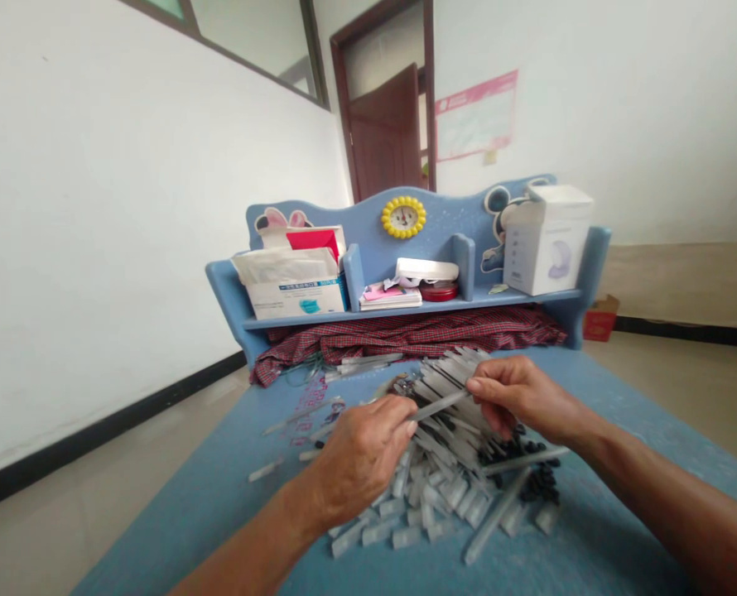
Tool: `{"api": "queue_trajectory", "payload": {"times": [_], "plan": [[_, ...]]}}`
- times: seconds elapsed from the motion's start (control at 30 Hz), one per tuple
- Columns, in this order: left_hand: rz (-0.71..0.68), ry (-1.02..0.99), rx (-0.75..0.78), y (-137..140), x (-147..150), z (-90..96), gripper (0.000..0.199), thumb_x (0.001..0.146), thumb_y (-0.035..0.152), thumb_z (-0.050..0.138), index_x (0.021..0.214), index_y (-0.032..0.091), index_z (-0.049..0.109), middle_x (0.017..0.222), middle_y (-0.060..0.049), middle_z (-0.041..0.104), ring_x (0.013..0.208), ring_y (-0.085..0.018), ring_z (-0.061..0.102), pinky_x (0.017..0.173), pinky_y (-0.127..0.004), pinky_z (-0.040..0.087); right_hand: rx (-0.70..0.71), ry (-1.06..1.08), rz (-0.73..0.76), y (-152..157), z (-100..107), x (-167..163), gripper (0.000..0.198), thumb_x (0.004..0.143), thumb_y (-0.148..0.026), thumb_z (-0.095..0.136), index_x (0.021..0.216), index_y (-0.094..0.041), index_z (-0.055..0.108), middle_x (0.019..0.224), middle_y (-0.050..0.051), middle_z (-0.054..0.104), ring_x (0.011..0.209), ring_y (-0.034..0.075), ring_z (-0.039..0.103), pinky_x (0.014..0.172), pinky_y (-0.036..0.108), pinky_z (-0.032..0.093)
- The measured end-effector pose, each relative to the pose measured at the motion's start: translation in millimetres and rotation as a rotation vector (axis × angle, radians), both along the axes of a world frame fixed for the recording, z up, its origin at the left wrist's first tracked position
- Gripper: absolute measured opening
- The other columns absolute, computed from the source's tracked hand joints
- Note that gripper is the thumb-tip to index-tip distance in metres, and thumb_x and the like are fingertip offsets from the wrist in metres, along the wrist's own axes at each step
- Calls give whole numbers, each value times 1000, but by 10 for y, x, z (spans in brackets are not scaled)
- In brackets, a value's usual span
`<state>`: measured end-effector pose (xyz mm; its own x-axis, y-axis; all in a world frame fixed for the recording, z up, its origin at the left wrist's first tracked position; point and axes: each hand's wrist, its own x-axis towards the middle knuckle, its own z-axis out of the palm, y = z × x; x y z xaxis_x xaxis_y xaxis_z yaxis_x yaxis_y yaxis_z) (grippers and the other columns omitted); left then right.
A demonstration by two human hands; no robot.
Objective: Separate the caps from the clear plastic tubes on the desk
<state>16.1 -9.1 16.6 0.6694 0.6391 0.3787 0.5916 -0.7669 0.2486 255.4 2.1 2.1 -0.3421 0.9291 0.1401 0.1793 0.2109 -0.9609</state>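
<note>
Between my two hands a translucent pen barrel (438, 406) is held at a slant over the blue desk. My left hand (365, 451) is closed round its left end, and my right hand (527, 399) pinches the other end with thumb and fingers. Beneath them lies a heap of more clear barrels (446, 377), some with dark parts. Short clear pieces like pen caps (406, 536) are piled nearer to me. Small black plugs (541, 482) cluster below my right hand. One long tube (496, 517) rests at the front of the heap.
The blue desk (219, 480) has a back shelf with a mask box (297, 298), a white carton (546, 248) and a red round case (438, 291). Checked cloth (368, 335) is bunched under the shelf. A few loose tubes (300, 415) lie on the left.
</note>
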Motion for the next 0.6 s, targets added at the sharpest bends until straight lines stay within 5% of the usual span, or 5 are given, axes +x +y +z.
{"api": "queue_trajectory", "payload": {"times": [0.37, 0.6], "plan": [[-35, -221, 88, -101, -8, -50, 11, 85, 17, 47, 85, 15, 58, 65, 1, 55, 59, -11, 52, 56, -22, 36, -116, 206, 83, -22, 28, 4, 30, 73, -39, 70, 67, -15, 54, 48, 0, 64, 33, 7, 53, 31, 15, 21], [-16, -434, -605, -22, -27, -30, 24, 87, 31, 43, 82, 13, 58, 53, 5, 47, 47, -8, 40, 46, -20, 30, 0, 268, 115, -40, 106, 35, 26, 69, -31, 75, 79, -15, 56, 56, 0, 67, 42, 10, 61, 35, 14, 30]]}}
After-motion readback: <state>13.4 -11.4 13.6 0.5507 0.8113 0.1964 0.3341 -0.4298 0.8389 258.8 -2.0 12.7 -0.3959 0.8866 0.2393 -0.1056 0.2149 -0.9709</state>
